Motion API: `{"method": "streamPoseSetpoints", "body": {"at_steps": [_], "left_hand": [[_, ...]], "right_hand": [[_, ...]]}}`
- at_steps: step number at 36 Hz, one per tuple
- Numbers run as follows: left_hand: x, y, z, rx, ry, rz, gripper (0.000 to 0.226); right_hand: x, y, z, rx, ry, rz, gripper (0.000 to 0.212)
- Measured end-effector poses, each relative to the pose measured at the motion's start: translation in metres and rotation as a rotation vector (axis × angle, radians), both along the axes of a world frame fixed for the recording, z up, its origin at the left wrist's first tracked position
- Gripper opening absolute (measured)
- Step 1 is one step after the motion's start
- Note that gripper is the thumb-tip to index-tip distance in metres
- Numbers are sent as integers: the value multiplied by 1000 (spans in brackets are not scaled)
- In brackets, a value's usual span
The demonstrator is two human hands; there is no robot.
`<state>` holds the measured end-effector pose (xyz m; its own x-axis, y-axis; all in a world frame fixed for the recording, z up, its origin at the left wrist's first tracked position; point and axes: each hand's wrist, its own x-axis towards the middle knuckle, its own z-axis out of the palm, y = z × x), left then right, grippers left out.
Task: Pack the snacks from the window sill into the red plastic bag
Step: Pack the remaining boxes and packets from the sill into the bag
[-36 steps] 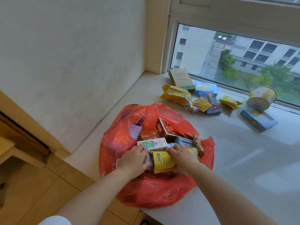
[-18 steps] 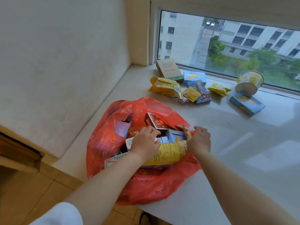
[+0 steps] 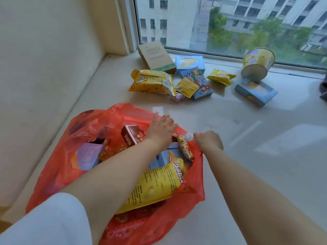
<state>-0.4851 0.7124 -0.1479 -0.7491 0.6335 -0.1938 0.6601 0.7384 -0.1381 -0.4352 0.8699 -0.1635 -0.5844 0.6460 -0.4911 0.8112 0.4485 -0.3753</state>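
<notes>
Right now the red plastic bag (image 3: pixel 58 156) lies open on the window sill (image 3: pixel 256 165), near its front edge & the left wall. Inside: a big yellow chip pouch (image 3: pixel 155 188) w/ small black print, too blurred to read; a pale blue box w/ a snack picture (image 3: pixel 168 157); a dark red box (image 3: pixel 131 135), label illegible; a purple box (image 3: pixel 89 156); an orange-patterned stick pack (image 3: pixel 184 147) leaning at the right rim.

Left hand (image 3: pixel 160 130) reaches over the bag's far side, fingers straight & spread, holding nothing. Right hand (image 3: pixel 208 141) is curled, pinching the bag's right rim.

Still unpacked by the glass, well apart from the bag: kraft box w/ a green end (image 3: pixel 155 56) (text unreadable), large yellow bag (image 3: pixel 152 82), small yellow sachet (image 3: pixel 186 87), cartoon-print blue box (image 3: pixel 199 81), blue box behind it (image 3: pixel 190 61), small yellow chip packet (image 3: pixel 221 76), yellow cup tipped on its side (image 3: pixel 257 62) resting on another blue box (image 3: pixel 255 91).
</notes>
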Motion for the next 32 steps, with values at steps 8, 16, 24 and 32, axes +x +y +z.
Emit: {"method": "streamPoseSetpoints", "body": {"at_steps": [8, 16, 24, 32], "left_hand": [[-31, 22, -29, -133, 17, 21, 41], [-31, 4, -19, 274, -164, 376, 33], [-20, -11, 21, 650, -153, 529, 30], [-9, -37, 82, 823, 31, 497, 25]], "right_hand": [[-9, 18, -30, 11, -72, 46, 26], [15, 20, -24, -114, 403, -45, 16], [33, 15, 21, -631, 680, -369, 23], [32, 0, 102, -654, 776, -308, 29]]}}
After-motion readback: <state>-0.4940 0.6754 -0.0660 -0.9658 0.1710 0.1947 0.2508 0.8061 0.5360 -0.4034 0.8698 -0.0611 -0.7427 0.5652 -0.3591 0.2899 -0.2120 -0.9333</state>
